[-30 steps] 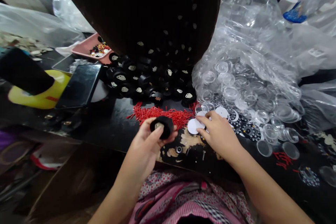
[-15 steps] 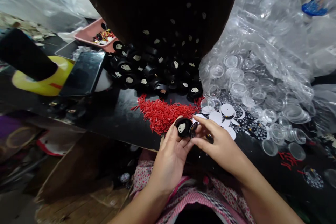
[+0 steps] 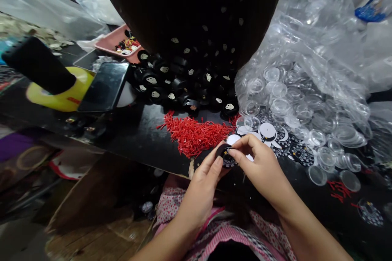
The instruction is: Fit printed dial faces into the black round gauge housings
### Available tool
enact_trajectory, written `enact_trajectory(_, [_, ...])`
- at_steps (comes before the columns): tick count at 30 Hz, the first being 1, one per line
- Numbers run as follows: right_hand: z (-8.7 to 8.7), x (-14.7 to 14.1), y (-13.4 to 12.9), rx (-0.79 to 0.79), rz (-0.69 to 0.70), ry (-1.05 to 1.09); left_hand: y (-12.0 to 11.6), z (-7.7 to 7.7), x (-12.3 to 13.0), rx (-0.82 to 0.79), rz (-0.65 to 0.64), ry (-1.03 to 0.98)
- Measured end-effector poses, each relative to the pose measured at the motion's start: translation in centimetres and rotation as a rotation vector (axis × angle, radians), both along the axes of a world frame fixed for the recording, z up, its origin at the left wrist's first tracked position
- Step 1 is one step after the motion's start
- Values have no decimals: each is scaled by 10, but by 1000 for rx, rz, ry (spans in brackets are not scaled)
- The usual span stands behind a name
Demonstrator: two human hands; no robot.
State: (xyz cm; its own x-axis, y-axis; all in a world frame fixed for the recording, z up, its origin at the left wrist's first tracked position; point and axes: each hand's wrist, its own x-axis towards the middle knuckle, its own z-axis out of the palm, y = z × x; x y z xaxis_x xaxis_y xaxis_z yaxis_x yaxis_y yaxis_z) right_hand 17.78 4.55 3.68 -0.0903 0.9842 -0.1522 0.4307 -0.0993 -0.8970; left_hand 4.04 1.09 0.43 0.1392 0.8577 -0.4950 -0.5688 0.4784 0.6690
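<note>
My left hand (image 3: 203, 181) is closed around a small black round case (image 3: 221, 151), holding it upright over the table's front edge. A black dial disc (image 3: 229, 159) with white printing and a yellow mark lies against the open face of that case. Thumb and fingers of my right hand (image 3: 260, 165) pinch the dial's upper right edge. Whether the disc is fully seated in the case, I cannot tell. Just beyond my hands is a heap of small red clock hands or slivers (image 3: 196, 133). More printed dial discs (image 3: 301, 153) lie to the right, some with white backs up.
Black round cases (image 3: 180, 85) are piled behind the red heap. Clear round covers (image 3: 280, 104) spill from a plastic bag (image 3: 324, 45) at right. A phone (image 3: 104, 86), a yellow tape roll (image 3: 58, 100) and a pink tray (image 3: 110, 40) stand at left. Below is a cardboard box (image 3: 79, 208).
The dial disc, held beside the case before, now lies over the case's face. My right hand has come closer to my left, and the case has turned. The view has shifted slightly.
</note>
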Motion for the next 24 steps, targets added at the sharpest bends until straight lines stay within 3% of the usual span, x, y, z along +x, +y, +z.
enact_trajectory(13, [-5,5,2,-86,79,-99,-2,-5,-7,33,-65,-6])
enact_trajectory(19, [-6,2,-13,-150,218,-98,-11,-2,-18,67,-172,265])
enact_trajectory(22, [-5,-8,-12,-96,344,-103,-21,-7,-35,71,-116,358])
enact_trajectory(24, [-6,-19,-4,-18,457,-136,-26,-10,-49,22,11,368])
